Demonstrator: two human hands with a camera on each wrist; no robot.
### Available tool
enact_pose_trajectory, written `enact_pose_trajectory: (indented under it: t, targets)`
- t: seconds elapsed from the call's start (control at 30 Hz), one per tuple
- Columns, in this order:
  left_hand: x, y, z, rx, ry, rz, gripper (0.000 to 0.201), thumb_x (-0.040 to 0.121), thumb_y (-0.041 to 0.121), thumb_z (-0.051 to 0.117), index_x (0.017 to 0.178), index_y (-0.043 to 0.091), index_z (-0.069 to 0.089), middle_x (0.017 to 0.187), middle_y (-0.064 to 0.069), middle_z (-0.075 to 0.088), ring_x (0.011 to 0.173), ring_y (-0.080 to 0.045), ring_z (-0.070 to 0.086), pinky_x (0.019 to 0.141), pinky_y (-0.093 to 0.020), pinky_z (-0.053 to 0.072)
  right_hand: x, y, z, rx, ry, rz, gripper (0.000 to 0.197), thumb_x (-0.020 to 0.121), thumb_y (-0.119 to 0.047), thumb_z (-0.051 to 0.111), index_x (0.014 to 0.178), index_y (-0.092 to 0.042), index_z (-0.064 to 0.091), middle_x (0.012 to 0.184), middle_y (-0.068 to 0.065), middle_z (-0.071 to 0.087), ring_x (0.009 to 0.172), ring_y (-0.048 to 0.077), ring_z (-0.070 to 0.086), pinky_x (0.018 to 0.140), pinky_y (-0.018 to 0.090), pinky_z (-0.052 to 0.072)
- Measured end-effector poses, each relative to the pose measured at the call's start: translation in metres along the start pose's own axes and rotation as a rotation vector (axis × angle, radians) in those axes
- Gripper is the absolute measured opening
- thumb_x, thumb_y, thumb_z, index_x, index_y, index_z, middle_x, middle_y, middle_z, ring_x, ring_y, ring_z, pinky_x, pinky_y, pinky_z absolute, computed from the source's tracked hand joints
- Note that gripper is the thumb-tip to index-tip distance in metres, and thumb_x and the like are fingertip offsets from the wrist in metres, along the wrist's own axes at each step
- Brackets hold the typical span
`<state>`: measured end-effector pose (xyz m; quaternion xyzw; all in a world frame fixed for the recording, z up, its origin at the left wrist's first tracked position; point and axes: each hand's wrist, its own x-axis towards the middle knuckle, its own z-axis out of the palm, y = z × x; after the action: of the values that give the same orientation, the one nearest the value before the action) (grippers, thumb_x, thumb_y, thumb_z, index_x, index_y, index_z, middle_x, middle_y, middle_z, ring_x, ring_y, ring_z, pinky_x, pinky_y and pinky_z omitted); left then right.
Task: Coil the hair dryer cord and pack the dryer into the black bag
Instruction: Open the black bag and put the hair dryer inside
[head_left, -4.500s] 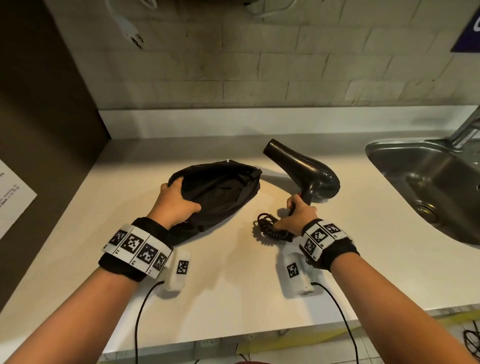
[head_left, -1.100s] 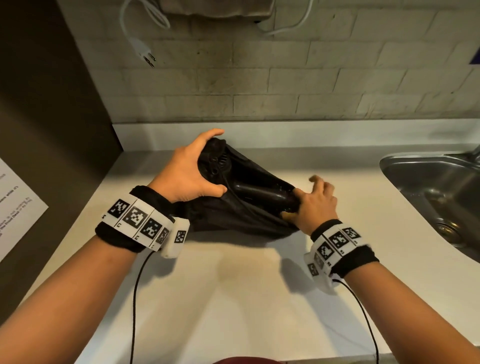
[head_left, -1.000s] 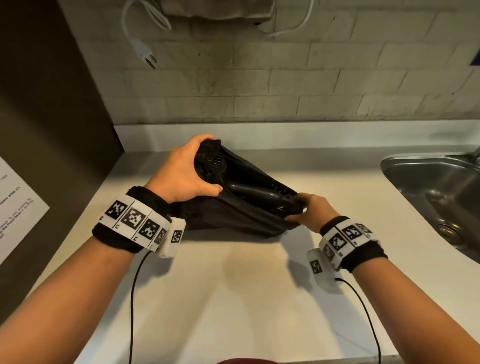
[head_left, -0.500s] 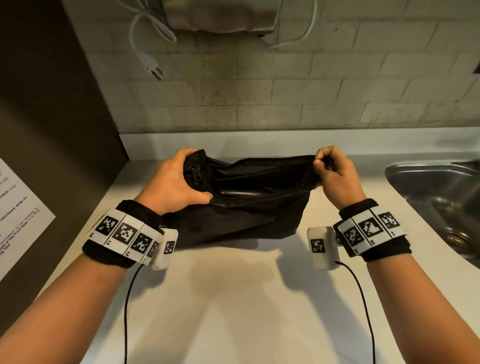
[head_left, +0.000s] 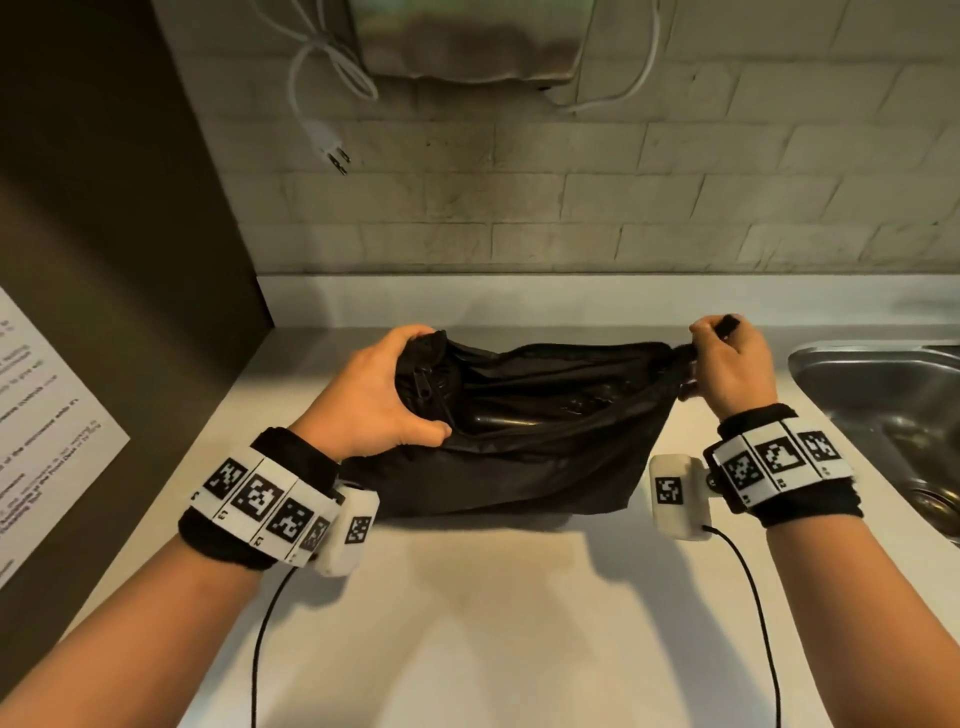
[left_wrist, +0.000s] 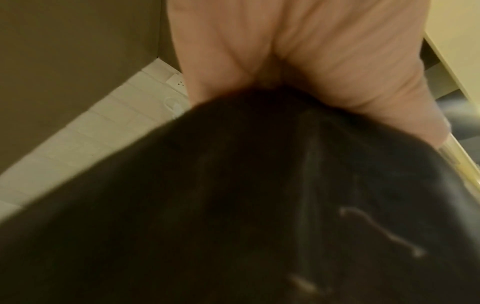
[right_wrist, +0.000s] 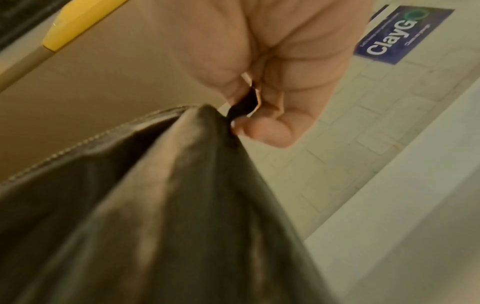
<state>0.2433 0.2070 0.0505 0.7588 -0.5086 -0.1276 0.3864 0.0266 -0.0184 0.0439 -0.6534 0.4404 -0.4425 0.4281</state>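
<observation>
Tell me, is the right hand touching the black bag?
Touching. The right wrist view shows the right hand pinching a tab at the black bag corner.

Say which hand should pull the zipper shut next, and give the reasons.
Probably the left. The left hand grips the black bag at the end where the zipper slider sits. The right hand pinches the far corner, stretching the opening taut, so it serves best as anchor.
</observation>
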Motion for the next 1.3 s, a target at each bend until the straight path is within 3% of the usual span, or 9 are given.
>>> enact_pose_trajectory:
  t: [0.2, 0.37, 0.5, 0.6, 0.73, 0.83, 1.03, 1.13, 1.3]
  targets:
    - [0.001, 0.004, 0.012, 0.004, -0.012, 0.031, 0.08, 0.053, 0.015, 0.082, 0.122, 0.029, 0.043, 0.104, 0.012, 0.061, 0.094, -0.004, 0.06, 0.078, -0.008, 0.045, -0.016, -0.001, 0.013, -0.533, 0.078, -0.165, 0.031, 0.08, -0.012, 0.056, 0.111, -0.015, 0.05, 0.12, 0.017, 0.049, 0.111, 0.037, 0.044, 0.094, 0.049, 0.04]
    - [0.006, 0.005, 0.017, 0.04, -0.006, 0.036, 0.083, 0.053, 0.017, 0.081, 0.125, 0.028, 0.042, 0.106, 0.008, 0.059, 0.097, -0.008, 0.058, 0.074, -0.006, 0.041, -0.079, -0.043, 0.062, -0.23, -0.44, -0.522, 0.014, 0.085, -0.017, 0.057, 0.098, -0.014, 0.057, 0.073, -0.004, 0.054, 0.063, 0.009, 0.049, 0.066, 0.022, 0.043]
    - [0.008, 0.003, 0.019, 0.083, -0.026, 0.1, 0.089, 0.054, 0.019, 0.083, 0.131, 0.023, 0.038, 0.114, 0.003, 0.06, 0.105, -0.012, 0.057, 0.083, -0.014, 0.044, -0.108, -0.055, 0.089, -0.209, -0.607, -0.703, 0.031, 0.079, -0.025, 0.063, 0.109, -0.02, 0.056, 0.071, -0.018, 0.037, 0.06, -0.004, 0.04, 0.062, 0.005, 0.034]
    - [0.006, 0.001, 0.02, 0.042, -0.05, 0.133, 0.09, 0.056, 0.017, 0.082, 0.133, 0.024, 0.035, 0.123, 0.0, 0.058, 0.113, -0.014, 0.055, 0.092, -0.022, 0.044, -0.109, -0.057, 0.097, -0.264, -0.607, -0.722, 0.032, 0.078, -0.016, 0.066, 0.109, -0.013, 0.058, 0.078, -0.017, 0.041, 0.066, -0.002, 0.041, 0.064, 0.008, 0.034]
    - [0.001, -0.001, 0.024, -0.009, -0.044, 0.149, 0.089, 0.057, 0.028, 0.072, 0.136, 0.031, 0.031, 0.131, 0.0, 0.052, 0.118, -0.012, 0.052, 0.095, -0.023, 0.044, -0.11, -0.054, 0.099, -0.249, -0.567, -0.765, 0.023, 0.082, -0.006, 0.055, 0.105, -0.005, 0.057, 0.098, 0.014, 0.062, 0.089, 0.027, 0.059, 0.079, 0.025, 0.042]
    - [-0.004, -0.005, 0.025, 0.018, -0.042, 0.19, 0.091, 0.068, 0.028, 0.074, 0.144, 0.03, 0.022, 0.14, -0.001, 0.043, 0.124, -0.009, 0.044, 0.098, -0.017, 0.036, -0.112, -0.051, 0.098, -0.208, -0.524, -0.757, 0.018, 0.088, -0.007, 0.048, 0.104, -0.001, 0.053, 0.094, 0.018, 0.064, 0.085, 0.03, 0.062, 0.073, 0.023, 0.041]
    - [-0.007, -0.013, 0.027, 0.069, -0.008, 0.319, 0.069, 0.08, 0.072, 0.031, 0.139, 0.04, 0.015, 0.148, 0.016, 0.028, 0.133, 0.002, 0.028, 0.105, -0.006, 0.021, -0.109, -0.045, 0.099, -0.111, -0.474, -0.685, 0.013, 0.091, -0.016, 0.039, 0.091, -0.006, 0.046, 0.066, 0.002, 0.059, 0.059, 0.013, 0.05, 0.052, 0.013, 0.034]
    - [-0.005, -0.017, 0.028, 0.001, 0.031, 0.376, 0.06, 0.085, 0.066, 0.027, 0.136, 0.034, 0.03, 0.141, 0.018, 0.035, 0.13, 0.007, 0.032, 0.106, -0.004, 0.023, -0.108, -0.042, 0.103, -0.054, -0.426, -0.644, 0.014, 0.089, -0.016, 0.042, 0.077, -0.021, 0.036, 0.061, -0.021, 0.042, 0.06, 0.002, 0.043, 0.053, 0.0, 0.033]
    - [-0.008, -0.022, 0.028, -0.114, 0.09, 0.396, 0.053, 0.089, 0.059, 0.031, 0.13, 0.027, 0.044, 0.132, 0.019, 0.046, 0.127, 0.005, 0.042, 0.109, -0.016, 0.03, -0.101, -0.035, 0.102, -0.16, -0.414, -0.543, 0.017, 0.091, -0.016, 0.046, 0.076, -0.015, 0.037, 0.054, -0.01, 0.042, 0.049, 0.004, 0.041, 0.05, 0.015, 0.035]
